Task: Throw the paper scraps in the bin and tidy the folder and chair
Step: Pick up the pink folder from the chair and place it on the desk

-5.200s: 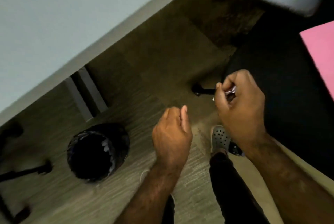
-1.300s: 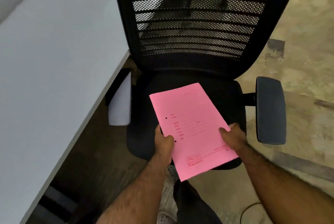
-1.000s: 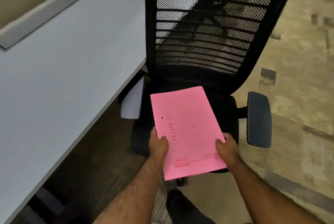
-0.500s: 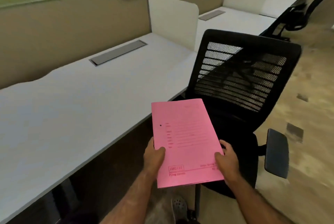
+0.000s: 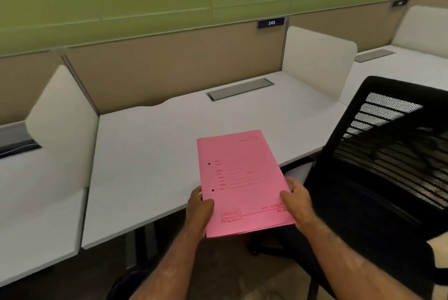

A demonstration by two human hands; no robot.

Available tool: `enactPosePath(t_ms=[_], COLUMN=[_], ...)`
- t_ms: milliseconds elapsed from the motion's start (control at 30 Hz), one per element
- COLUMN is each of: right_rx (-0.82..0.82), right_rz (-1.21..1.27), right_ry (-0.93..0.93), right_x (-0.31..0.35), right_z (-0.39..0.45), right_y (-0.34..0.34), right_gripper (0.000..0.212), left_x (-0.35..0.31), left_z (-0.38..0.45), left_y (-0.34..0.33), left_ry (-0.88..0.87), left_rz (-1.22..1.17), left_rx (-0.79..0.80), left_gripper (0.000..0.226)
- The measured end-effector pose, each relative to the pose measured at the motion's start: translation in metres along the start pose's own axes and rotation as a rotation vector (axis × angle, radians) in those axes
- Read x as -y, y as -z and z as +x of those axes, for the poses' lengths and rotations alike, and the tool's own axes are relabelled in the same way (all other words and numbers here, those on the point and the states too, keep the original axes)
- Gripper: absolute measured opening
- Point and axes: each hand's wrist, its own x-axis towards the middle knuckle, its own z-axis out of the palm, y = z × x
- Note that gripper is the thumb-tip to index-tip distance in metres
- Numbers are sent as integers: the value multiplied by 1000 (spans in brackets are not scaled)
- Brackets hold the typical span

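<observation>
Holding: flat pink card folder point(image 5: 242, 183), clasped at its near corners by left hand point(image 5: 200, 205) and right hand point(image 5: 297, 199), above white desk point(image 5: 150, 154). Step: tidying folder. Next: lowering required; black mesh chair point(image 5: 378, 178) beside right grip.

Left hand point(image 5: 200, 210): bare, no covering on palm or fingers point(image 5: 194, 194). Knuckles and thumb are in view; detail is soft from blur.

Right hand point(image 5: 297, 205): bare, likewise uncovered. The nails cannot be made out.

Left forearm point(image 5: 174, 258): bare from the wrist down to the lower edge of the frame, with fine hair along its length.

Right forearm point(image 5: 344, 258): bare over the whole visible length, with the same light hair and no sleeve edge within the frame.

Clothing: a dark shape point(image 5: 131, 280) at the lower edge, beneath the left forearm, could be a trouser leg; it is too blurred to confirm.
</observation>
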Motion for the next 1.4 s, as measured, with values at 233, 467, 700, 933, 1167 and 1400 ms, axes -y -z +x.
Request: enactPosePath(t_ms=[233, 467, 700, 933, 1167, 1400], right_rx=[115, 216, 317, 336, 355, 519], right_rz=[-7, -79, -58, -137, -283, -561], right_ry=[53, 103, 102, 49, -19, 270], right_x=[40, 80, 123, 148, 138, 129], right_z=[28, 97, 203, 294, 359, 409], right_y=[-52, -95, -147, -187, -220, -252], right_gripper=[51, 54, 32, 47, 52, 70], left_x=[-9, -30, -59, -73, -56, -33], left_z=[33, 103, 207, 303, 374, 419], left_y=[44, 53, 55, 50, 34, 21], left_ry=[2, 44, 78, 108, 218, 71], left_rz=[-61, -120, -139, 2, 150, 659], left_rx=[-155, -248, -344, -444, -485, -337], left_gripper=[22, 24, 35, 31, 50, 66])
